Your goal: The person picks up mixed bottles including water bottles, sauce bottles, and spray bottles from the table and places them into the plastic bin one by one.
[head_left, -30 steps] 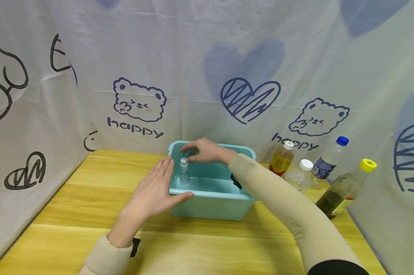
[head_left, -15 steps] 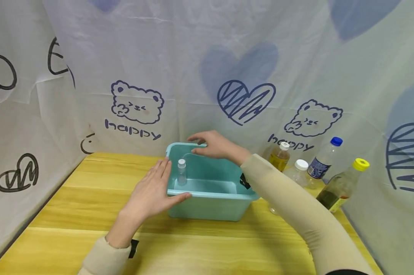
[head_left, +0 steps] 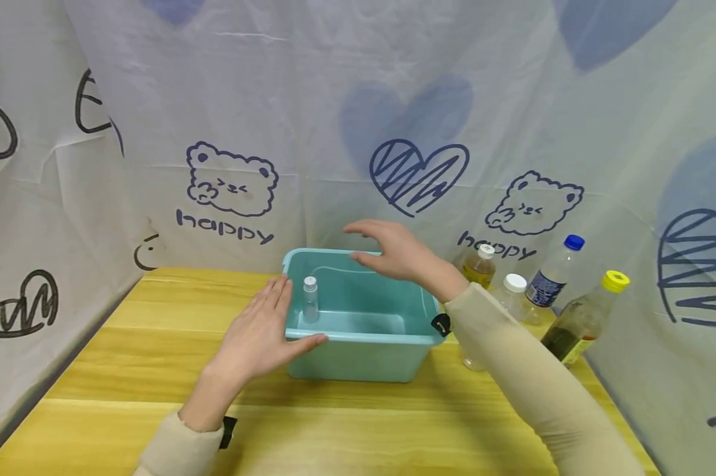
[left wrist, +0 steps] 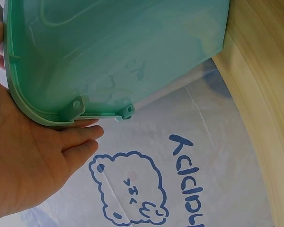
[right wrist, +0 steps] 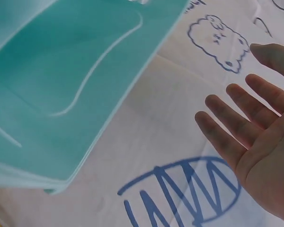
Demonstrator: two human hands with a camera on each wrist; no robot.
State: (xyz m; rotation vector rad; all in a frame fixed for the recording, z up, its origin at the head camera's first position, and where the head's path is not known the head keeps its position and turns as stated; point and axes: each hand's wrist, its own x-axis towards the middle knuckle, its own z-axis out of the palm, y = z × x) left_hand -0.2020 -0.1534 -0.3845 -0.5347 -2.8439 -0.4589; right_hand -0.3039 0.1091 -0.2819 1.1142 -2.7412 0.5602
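A teal plastic basin (head_left: 358,357) sits on the wooden table. Inside it, near the left wall, a small clear bottle (head_left: 311,305) with a white cap stands upright. My left hand (head_left: 256,334) rests at the basin's front left corner, fingers straight along the left side and thumb over the front rim. From below, the left wrist view has this hand (left wrist: 33,161) against the basin's rim (left wrist: 26,111). Over the back rim, my right hand (head_left: 396,251) hovers with nothing in it. Its fingers (right wrist: 222,127) are spread and relaxed, apart from the basin (right wrist: 80,94).
Several bottles stand on the right: one with a yellow label (head_left: 478,267), a clear white-capped one (head_left: 514,285), a blue-capped one (head_left: 545,287) and a yellow-capped one (head_left: 578,327) with dark liquid. My right sleeve (head_left: 512,350) partly covers them. A printed cloth (head_left: 322,132) hangs behind.
My right hand has let go of the small clear bottle, lifted up and moved right, its fingers opening. The bottle stays standing in the basin. My left hand keeps its place at the rim.
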